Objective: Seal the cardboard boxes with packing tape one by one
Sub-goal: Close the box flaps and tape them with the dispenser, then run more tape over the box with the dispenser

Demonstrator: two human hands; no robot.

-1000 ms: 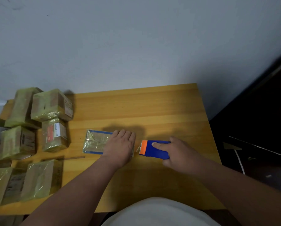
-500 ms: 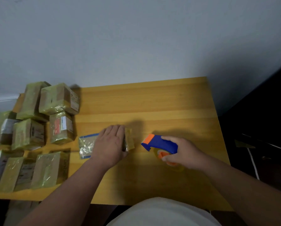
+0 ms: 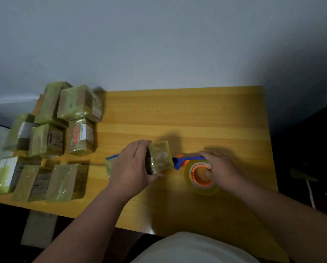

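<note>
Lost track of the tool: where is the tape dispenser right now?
In the head view the tape dispenser sits right of centre on the wooden table, gripped by the right hand, its blue nose just right of the box that the left hand holds.

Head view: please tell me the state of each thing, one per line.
small box: tape-wrapped, tilted up on edge, gripped by left hand
tape dispenser: held by right hand, roll on the table
wrapped boxes: taped, piled at the left
</note>
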